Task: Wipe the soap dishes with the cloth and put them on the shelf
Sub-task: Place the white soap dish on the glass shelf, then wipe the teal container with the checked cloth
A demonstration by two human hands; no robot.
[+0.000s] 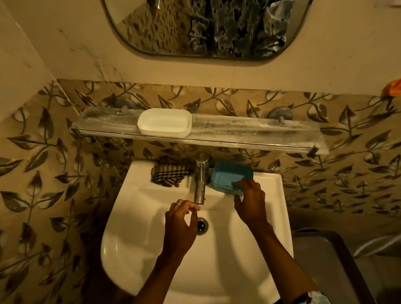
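Sink: nearest to me, a white basin, with both of my forearms reaching over it.
Left hand: I hold it above the drain, just under the tap, fingers loosely bent, with nothing in them.
Right hand: I have it on the back right ledge, fingertips hooked over the near rim of the blue soap dish, thumb on its outer wall, pinching that edge.
Blue soap dish: it sits flat on the ledge, right of the tap. I judge it light, rigid plastic, possibly slick if wet, so I would take it by the long sides, not one corner.
Cloth: checked, soft and bunched on the ledge left of the tap, free to pick up.
Shelf: glass, streaky, on the wall above the tap. I would set things down gently here.
White soap dish: already on the shelf, left of centre.
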